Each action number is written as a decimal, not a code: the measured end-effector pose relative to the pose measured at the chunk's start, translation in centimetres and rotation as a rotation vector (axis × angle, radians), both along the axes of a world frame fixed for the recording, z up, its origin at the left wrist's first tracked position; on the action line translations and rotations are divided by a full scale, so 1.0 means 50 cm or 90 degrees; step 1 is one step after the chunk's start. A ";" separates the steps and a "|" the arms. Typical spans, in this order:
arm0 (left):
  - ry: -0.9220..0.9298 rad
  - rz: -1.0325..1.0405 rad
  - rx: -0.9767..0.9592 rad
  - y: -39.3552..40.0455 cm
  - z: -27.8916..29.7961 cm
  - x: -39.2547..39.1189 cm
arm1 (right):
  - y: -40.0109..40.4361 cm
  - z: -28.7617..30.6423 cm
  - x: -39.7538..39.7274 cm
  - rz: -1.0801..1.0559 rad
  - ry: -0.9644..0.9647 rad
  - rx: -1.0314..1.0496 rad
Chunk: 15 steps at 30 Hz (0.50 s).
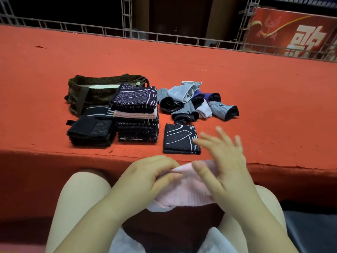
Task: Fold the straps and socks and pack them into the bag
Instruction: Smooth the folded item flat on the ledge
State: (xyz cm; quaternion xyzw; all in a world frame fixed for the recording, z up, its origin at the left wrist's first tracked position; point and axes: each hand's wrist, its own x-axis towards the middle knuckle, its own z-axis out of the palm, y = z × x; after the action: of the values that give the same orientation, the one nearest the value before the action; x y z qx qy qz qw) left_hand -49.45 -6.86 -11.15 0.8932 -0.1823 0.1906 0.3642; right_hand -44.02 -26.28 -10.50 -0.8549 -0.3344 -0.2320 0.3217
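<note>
Red carpet is covering the bench that is stretching out in front of us, with a metal railing and a red banner running behind it at twelve and one o'clock. We are sitting with our knees up against the bench edge and holding a pale pink sock over our lap, at six o'clock from the folded goods. Our left hand is pinching the top left edge of the sock, its fingers curling over the fabric. Our right hand is hovering over the sock's right side with its fingers spread wide and blurring, the thumb lying on the pink cloth. On the bench, a dark olive bag is lying open at eleven o'clock. Just in front of it we are seeing a stack of black folded straps, and beside that, at twelve o'clock, a taller stack of folded dark patterned pieces with a pink layer in it. One folded patterned piece is lying alone near the bench edge, and a loose heap of grey, blue and black socks is sitting at one o'clock.
</note>
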 end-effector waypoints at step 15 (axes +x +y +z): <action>0.285 -0.071 -0.630 0.009 -0.039 -0.006 | -0.004 -0.023 -0.009 -0.044 0.108 0.234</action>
State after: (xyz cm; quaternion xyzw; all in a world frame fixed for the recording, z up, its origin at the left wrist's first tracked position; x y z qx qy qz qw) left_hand -49.75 -6.41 -13.09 0.6227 -0.0362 0.0394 0.7807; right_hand -44.48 -26.48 -11.65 -0.8094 -0.2283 -0.2269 0.4912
